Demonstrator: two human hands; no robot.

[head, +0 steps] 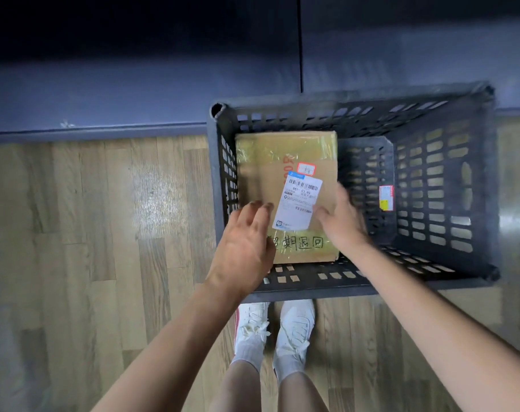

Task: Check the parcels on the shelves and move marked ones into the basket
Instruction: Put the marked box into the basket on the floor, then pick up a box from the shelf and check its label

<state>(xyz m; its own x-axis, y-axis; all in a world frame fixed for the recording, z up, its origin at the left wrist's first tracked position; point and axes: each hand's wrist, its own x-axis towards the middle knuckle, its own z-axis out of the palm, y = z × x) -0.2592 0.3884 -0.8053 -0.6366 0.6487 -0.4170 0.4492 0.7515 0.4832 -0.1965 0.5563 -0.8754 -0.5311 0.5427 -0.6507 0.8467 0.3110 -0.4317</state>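
Note:
A brown cardboard parcel (pixel 264 173) lies flat in the left half of the dark plastic basket (pixel 449 185) on the floor. It carries a white shipping label, a small red-edged sticker and black handwritten characters near its front edge. My left hand (pixel 247 242) hovers over the parcel's front left corner with fingers spread and relaxed, holding nothing. My right hand (pixel 342 221) is over the parcel's right edge, fingers straight and slightly blurred, gripping nothing. Whether either hand touches the parcel is unclear.
The basket stands on a wooden floor (pixel 89 233) against a dark blue wall base (pixel 104 132). Its right half holds no parcel; a small red and yellow sticker (pixel 386 197) shows inside. My feet in white shoes (pixel 278 328) stand just before the basket.

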